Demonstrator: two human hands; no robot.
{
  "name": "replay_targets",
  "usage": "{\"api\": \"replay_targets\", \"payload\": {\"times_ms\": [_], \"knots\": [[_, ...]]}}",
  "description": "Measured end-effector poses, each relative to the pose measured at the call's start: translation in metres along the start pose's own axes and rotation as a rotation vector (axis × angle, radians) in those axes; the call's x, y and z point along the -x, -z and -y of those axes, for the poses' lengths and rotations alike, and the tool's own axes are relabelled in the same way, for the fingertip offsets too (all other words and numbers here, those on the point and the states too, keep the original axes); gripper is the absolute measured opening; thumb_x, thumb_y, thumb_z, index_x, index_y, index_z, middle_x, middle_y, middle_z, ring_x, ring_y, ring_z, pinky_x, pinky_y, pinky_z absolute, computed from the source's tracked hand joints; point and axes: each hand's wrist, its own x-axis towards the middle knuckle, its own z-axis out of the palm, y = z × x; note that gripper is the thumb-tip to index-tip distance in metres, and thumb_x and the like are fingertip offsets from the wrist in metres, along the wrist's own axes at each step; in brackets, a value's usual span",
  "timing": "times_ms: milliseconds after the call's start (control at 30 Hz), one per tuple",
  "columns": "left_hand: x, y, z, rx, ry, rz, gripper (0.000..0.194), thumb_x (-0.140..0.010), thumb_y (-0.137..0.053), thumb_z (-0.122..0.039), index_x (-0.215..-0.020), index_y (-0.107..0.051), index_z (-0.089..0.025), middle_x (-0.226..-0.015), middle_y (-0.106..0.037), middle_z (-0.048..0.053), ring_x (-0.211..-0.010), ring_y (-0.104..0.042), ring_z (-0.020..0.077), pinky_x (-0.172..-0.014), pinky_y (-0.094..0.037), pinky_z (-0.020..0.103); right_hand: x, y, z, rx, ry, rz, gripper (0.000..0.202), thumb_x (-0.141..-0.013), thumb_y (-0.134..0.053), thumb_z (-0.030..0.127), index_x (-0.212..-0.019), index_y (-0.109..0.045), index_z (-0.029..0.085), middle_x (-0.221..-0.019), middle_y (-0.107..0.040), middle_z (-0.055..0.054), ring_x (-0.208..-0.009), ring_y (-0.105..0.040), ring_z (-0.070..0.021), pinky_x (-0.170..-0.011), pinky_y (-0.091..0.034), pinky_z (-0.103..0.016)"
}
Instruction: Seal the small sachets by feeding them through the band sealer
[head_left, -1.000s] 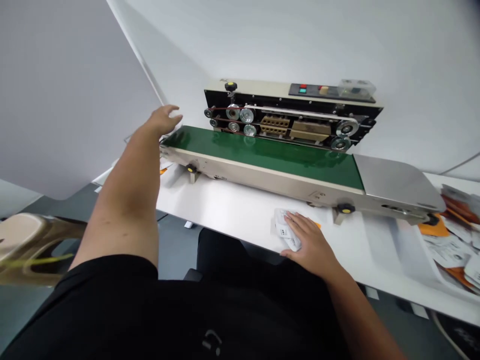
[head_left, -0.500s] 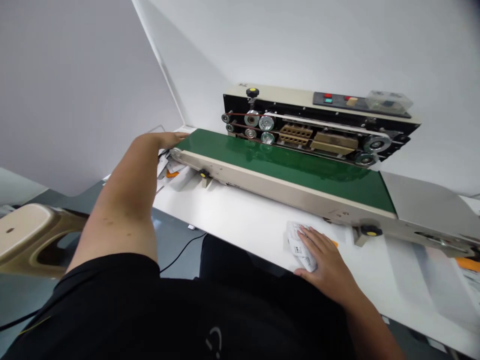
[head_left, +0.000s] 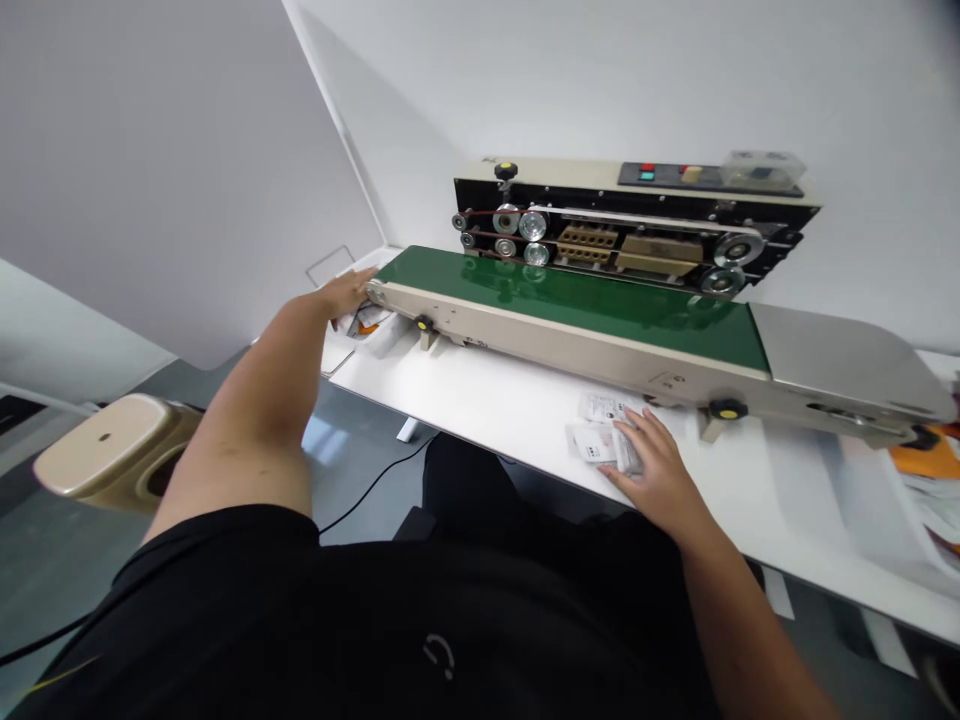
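Observation:
My right hand (head_left: 651,468) is at the white table, its thumb and fingers around a small clear plastic packet (head_left: 627,450). Beside it lie more small clear packets (head_left: 594,442) with white printed labels, partly overlapping. At the far left, my left hand (head_left: 349,291) reaches to the end of the green conveyor belt (head_left: 517,290), above a white bin (head_left: 386,335) of packets. Its fingers look stretched out toward the belt's end, and I see nothing held there. The belt runs along the front of a band sealing machine (head_left: 600,215) with exposed rollers.
A second bin (head_left: 892,510) with orange and white packets stands under the belt's right end. Black-and-yellow knobs (head_left: 727,409) stick out of the conveyor's front. A beige stool (head_left: 105,445) is on the floor at left, and a black cable (head_left: 375,485) runs under the table (head_left: 480,400).
The view has shifted. The packets by my right hand are now spread into separate pieces, where they were bunched under the palm. My left hand stays by the belt's end, more of it visible.

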Motion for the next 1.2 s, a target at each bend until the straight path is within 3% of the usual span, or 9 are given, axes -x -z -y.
{"api": "replay_targets", "payload": {"times_ms": [100, 200, 333, 500, 633, 767, 967, 1067, 1200], "knots": [[0.008, 0.01, -0.007, 0.044, 0.075, -0.118, 0.081, -0.106, -0.035, -0.075, -0.143, -0.056, -0.006, -0.15, -0.06, 0.018, -0.143, -0.047, 0.0289, -0.122, -0.033, 0.049, -0.001, 0.002, -0.002, -0.084, -0.031, -0.072, 0.064, -0.09, -0.072, 0.059, -0.141, -0.06, 0.023, -0.156, -0.055, -0.017, -0.156, -0.038, -0.0414, -0.126, -0.035, -0.065], [0.02, 0.015, -0.03, 0.119, -0.032, -0.462, 0.08, -0.113, -0.016, -0.069, -0.146, -0.048, -0.004, -0.146, -0.06, 0.013, -0.149, -0.035, 0.019, -0.118, -0.025, 0.043, -0.001, 0.006, -0.001, -0.147, -0.112, -0.179, 0.067, -0.083, -0.079, 0.06, -0.135, -0.059, 0.022, -0.14, -0.062, -0.017, -0.143, -0.05, -0.0412, -0.12, -0.041, -0.063], [0.055, -0.007, -0.107, 0.252, -0.186, -0.784, 0.065, -0.111, -0.044, -0.063, -0.142, -0.051, -0.006, -0.143, -0.058, 0.012, -0.132, -0.049, 0.0192, -0.113, -0.034, 0.043, -0.003, 0.014, 0.002, -0.157, -0.26, -0.256, 0.069, -0.077, -0.083, 0.056, -0.133, -0.06, 0.022, -0.129, -0.061, -0.016, -0.128, -0.054, -0.0383, -0.115, -0.044, -0.059], [0.133, -0.08, -0.241, 0.408, -0.608, -0.337, 0.037, -0.101, -0.063, -0.047, -0.128, -0.063, -0.021, -0.132, -0.069, 0.012, -0.127, -0.062, 0.0307, -0.113, -0.046, 0.048, -0.008, 0.017, -0.003, -0.265, -0.361, -0.257, 0.059, -0.095, -0.062, 0.046, -0.15, -0.053, 0.026, -0.134, -0.058, -0.013, -0.134, -0.053, -0.0309, -0.12, -0.042, -0.053], [0.155, -0.143, -0.31, 0.569, -0.726, 0.027, 0.038, -0.099, -0.065, -0.039, -0.132, -0.064, -0.023, -0.117, -0.073, 0.011, -0.112, -0.068, 0.0291, -0.102, -0.054, 0.047, -0.005, 0.018, -0.003, -0.494, -0.35, -0.362, 0.029, -0.097, -0.058, 0.042, -0.118, -0.065, 0.023, -0.118, -0.067, -0.008, -0.115, -0.066, -0.0229, -0.109, -0.052, -0.045], [0.135, -0.175, -0.328, 0.668, -0.705, 0.08, 0.037, -0.097, -0.066, -0.038, -0.128, -0.067, -0.018, -0.111, -0.071, 0.012, -0.107, -0.068, 0.0283, -0.102, -0.055, 0.046, 0.001, 0.045, 0.006, -0.463, -0.281, -0.52, 0.019, -0.093, -0.069, 0.04, -0.091, -0.065, 0.022, -0.107, -0.075, -0.008, -0.11, -0.072, -0.023, -0.103, -0.055, -0.043], [0.115, -0.176, -0.325, 0.618, -0.635, 0.244, 0.059, -0.096, -0.068, -0.053, -0.145, -0.061, -0.022, -0.147, -0.063, 0.013, -0.14, -0.055, 0.0334, -0.122, -0.043, 0.051, -0.039, 0.141, -0.014, -0.11, -0.14, -0.684, 0.002, -0.09, -0.068, 0.026, -0.089, -0.068, 0.024, -0.109, -0.08, -0.006, -0.104, -0.076, -0.0256, -0.092, -0.06, -0.043], [0.107, -0.17, -0.329, 0.534, -0.654, 0.419, 0.079, -0.091, -0.071, -0.064, -0.159, -0.051, -0.027, -0.166, -0.049, 0.01, -0.154, -0.042, 0.0375, -0.128, -0.034, 0.054, -0.086, 0.179, -0.04, 0.188, -0.148, -0.628, 0.012, -0.089, -0.06, 0.015, -0.091, -0.067, 0.023, -0.111, -0.078, -0.008, -0.108, -0.072, -0.0264, -0.097, -0.056, -0.043], [0.095, -0.167, -0.335, 0.49, -0.668, 0.499, 0.079, -0.089, -0.073, -0.061, -0.159, -0.052, -0.029, -0.165, -0.051, 0.009, -0.153, -0.045, 0.0374, -0.127, -0.036, 0.053, -0.139, 0.19, -0.064, 0.462, -0.257, -0.452, 0.014, -0.09, -0.055, 0.012, -0.095, -0.065, 0.021, -0.106, -0.073, -0.012, -0.105, -0.065, -0.0275, -0.094, -0.051, -0.041]]}}
